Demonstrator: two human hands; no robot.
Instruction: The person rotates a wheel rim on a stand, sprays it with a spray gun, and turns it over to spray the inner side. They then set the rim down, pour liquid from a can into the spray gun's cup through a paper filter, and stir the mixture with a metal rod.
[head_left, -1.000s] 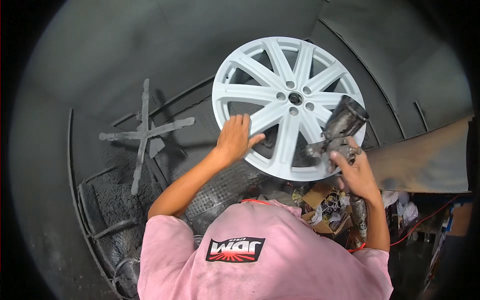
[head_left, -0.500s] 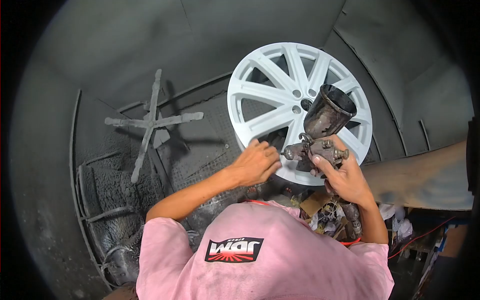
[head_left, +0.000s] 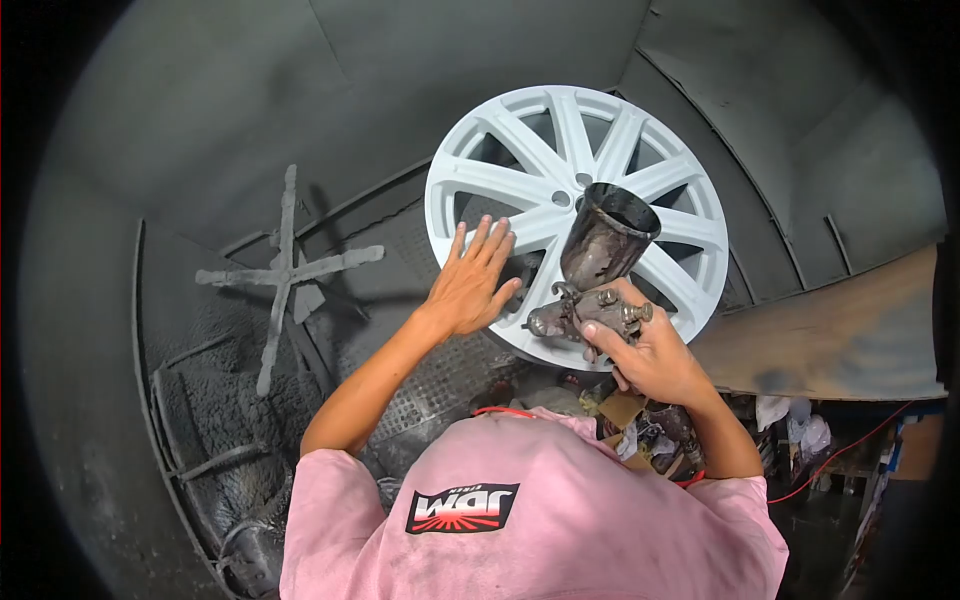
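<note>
A white multi-spoke alloy wheel [head_left: 560, 150] stands tilted against the dark booth wall. My left hand [head_left: 470, 285] lies flat with fingers spread on the wheel's lower left rim. My right hand [head_left: 640, 355] grips a paint-crusted spray gun [head_left: 590, 275] with a dark cup on top, held in front of the wheel's lower middle, nozzle pointing left toward my left hand.
A paint-caked cross-shaped stand [head_left: 285, 270] sits to the left on the grated floor [head_left: 440, 365]. A brown board [head_left: 830, 335] runs along the right. Cardboard and rags [head_left: 640, 420] lie below the wheel. A red hose [head_left: 830, 460] trails at lower right.
My left hand went from the gun's nozzle back onto the wheel's rim, fingers now spread. The spray gun moved slightly left and stays in front of the wheel.
</note>
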